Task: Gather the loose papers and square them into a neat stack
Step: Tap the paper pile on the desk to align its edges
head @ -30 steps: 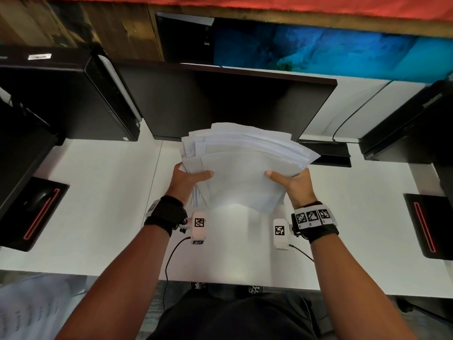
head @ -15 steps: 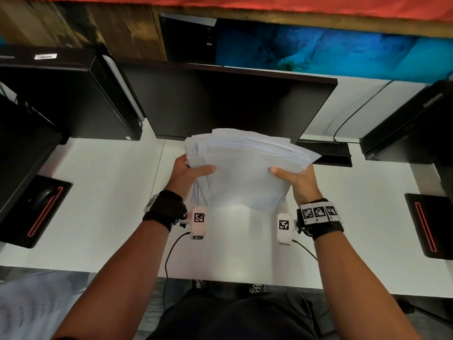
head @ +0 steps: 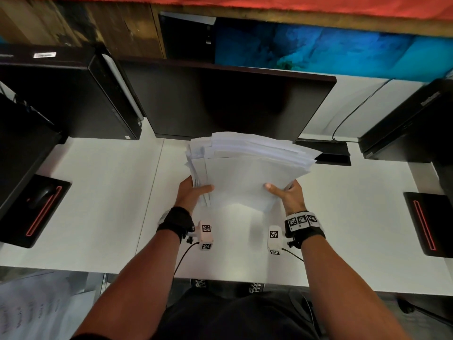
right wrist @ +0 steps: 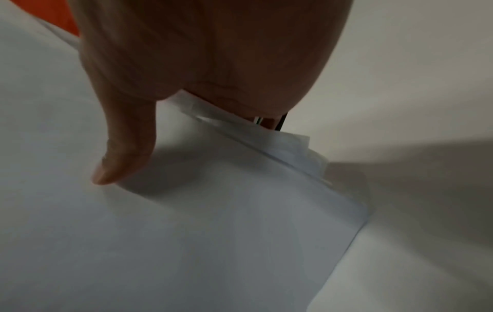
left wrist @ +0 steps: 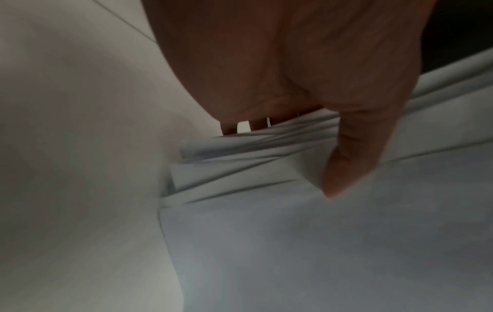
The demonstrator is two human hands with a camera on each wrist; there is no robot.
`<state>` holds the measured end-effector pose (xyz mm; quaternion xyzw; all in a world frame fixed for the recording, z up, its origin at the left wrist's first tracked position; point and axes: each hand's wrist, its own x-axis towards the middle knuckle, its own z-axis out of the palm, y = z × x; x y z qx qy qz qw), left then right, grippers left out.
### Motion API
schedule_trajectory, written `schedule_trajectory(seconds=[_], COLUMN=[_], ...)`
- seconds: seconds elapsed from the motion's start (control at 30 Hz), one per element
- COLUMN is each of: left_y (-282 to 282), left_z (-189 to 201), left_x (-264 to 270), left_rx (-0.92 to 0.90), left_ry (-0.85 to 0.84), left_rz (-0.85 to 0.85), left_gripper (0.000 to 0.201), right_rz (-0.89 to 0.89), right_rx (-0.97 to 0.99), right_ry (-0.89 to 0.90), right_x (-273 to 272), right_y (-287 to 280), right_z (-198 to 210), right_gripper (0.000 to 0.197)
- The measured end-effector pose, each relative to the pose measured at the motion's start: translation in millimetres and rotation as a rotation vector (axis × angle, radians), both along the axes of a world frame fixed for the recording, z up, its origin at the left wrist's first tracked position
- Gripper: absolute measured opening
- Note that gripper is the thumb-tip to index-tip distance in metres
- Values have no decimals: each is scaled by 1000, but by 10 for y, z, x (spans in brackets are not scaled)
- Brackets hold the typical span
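A bundle of white papers is held above the white desk, its sheets fanned and uneven at the far and left edges. My left hand grips the bundle's left side, thumb on top and fingers underneath. My right hand grips the right side the same way. In the left wrist view the thumb of my left hand presses on the offset sheets of the papers. The right wrist view has my right hand with its thumb on the top sheet of the papers, staggered corners beside it.
A dark monitor stands just behind the papers. A black computer tower sits at the left and another at the right. A mouse on a black pad lies far left. A printed sheet lies below the desk's front edge.
Both hands have lowered the bundle a little toward the desk and drawn it slightly closer. The grip of each hand is the same.
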<state>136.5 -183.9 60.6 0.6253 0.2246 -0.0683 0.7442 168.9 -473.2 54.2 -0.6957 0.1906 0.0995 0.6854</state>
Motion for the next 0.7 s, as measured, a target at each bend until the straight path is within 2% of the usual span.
schedule_trajectory(seconds=[0.07,0.1,0.27,0.47,0.6,0.7], left_y=[-17,-38,-183,-228,-255,-283], left_z=[10,14,-23,-61,9,46], left_x=[12,22,25,52,65,75], left_rx=[26,39,4,-43,-83,-92], left_ry=[-29,-44,-40,-12,-36,-31], left_rz=[37,60,124,125,91,70], left_gripper=[40,41,46,46,43,41], right_rz=[-1,-7,25,9,-3,-39], right_rx=[-4,-7,48,38,113,157], right_ry=[15,2,-62,-41,16,-6], right_x=[-34,-46,-97,-123,-132,-115], right_y=[13,22,127,151,181,212], right_z=[-12,1,142,116,196,241], right_gripper=[87,86,56,54,29,30])
